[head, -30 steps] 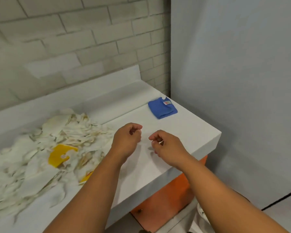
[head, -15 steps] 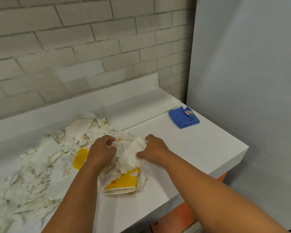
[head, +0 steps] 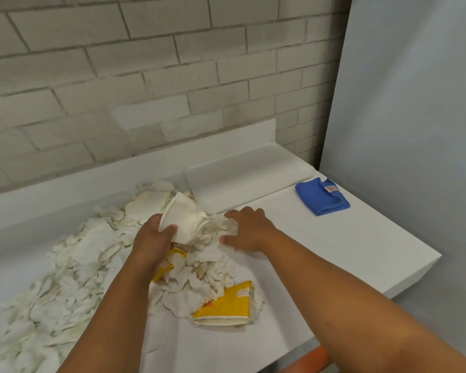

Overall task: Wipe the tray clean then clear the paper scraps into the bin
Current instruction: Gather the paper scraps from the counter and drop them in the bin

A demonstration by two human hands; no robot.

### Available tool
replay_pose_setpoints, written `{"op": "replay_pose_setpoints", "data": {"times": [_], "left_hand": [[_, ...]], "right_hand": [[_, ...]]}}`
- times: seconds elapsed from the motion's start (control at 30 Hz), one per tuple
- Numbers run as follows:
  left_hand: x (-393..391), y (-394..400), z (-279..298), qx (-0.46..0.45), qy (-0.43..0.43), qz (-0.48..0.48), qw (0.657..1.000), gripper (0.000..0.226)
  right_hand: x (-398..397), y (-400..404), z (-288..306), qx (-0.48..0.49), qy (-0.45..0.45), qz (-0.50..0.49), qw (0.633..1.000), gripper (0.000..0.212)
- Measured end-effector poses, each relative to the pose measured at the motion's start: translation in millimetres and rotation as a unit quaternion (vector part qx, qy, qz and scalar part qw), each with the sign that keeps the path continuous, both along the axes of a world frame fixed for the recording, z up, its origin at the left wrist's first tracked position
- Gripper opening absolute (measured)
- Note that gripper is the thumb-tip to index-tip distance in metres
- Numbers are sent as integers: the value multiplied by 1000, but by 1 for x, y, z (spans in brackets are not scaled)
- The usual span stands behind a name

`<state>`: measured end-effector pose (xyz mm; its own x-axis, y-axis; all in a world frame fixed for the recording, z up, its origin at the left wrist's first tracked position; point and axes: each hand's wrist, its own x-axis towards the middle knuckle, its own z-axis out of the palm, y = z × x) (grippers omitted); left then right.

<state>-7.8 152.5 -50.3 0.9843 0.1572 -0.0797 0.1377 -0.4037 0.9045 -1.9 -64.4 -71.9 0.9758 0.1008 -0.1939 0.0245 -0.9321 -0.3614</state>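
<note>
A heap of torn white paper scraps [head: 73,265] covers the left half of the white counter [head: 334,254], with yellow pieces [head: 226,305] among them. My left hand [head: 154,238] grips a large white scrap [head: 184,219] lifted above the heap. Flat on scraps at the heap's right edge lies my right hand [head: 249,228], fingers spread. A white tray [head: 248,173] lies at the back against the wall upstand. To its right sits a folded blue cloth [head: 322,196]. No bin shows fully.
A brick wall runs behind the counter and a grey panel closes off the right side. The counter's right end and front edge drop off near my right forearm. An orange object [head: 311,360] shows below the front edge.
Both hands moved from the bare counter into the scrap heap. My left hand took hold of a large white scrap and lifted it; my right hand let go and spread flat.
</note>
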Motion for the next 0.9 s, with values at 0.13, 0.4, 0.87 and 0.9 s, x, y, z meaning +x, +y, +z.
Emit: {"op": "replay_pose_setpoints", "data": {"times": [0.13, 0.4, 0.87, 0.9], "left_hand": [[2, 13, 1, -18, -15, 37, 999, 19], [3, 23, 0, -17, -13, 37, 999, 19], [2, -5, 4, -42, 4, -11, 999, 25], [2, -7, 4, -43, 4, -14, 999, 26]], "right_hand": [[5, 22, -12, -93, 9, 77, 993, 80], [-2, 14, -10, 4, -25, 131, 991, 23], [-42, -53, 104, 266, -33, 31, 963, 16], [-43, -56, 109, 255, -41, 36, 965, 16]]}}
